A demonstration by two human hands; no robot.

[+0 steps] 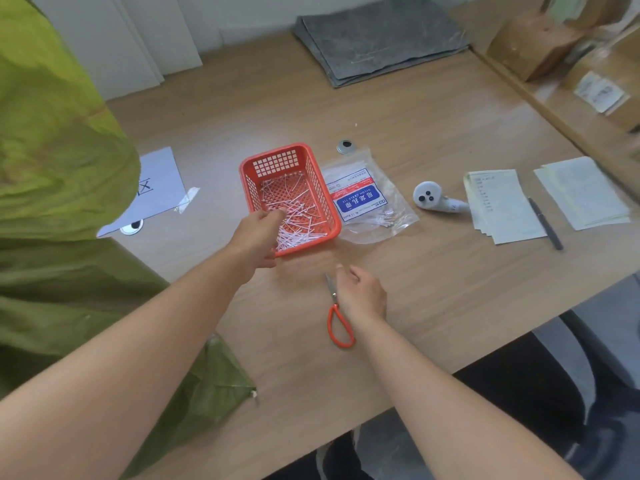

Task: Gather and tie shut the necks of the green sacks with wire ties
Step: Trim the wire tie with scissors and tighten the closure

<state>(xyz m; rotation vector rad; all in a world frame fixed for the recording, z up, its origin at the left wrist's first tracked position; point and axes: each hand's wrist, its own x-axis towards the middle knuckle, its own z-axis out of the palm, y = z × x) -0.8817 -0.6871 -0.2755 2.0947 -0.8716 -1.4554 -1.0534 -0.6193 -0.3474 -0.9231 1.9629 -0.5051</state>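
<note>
Olive-green fabric sack [59, 188], orange latticed plastic basket [313, 181] of white wire ties [294, 220], orange-handled scissors [337, 317], woodgrain worktop [433, 133].

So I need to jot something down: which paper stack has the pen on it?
The left stack; the pen lies along its right edge. The right stack is bare.

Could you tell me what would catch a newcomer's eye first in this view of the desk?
Most striking is the bulky green sack filling the left side. Next is the orange basket of white ties at the centre of the wooden table, with the left hand reaching into its near end. The right hand rests beside orange-handled scissors just in front of it.
</note>
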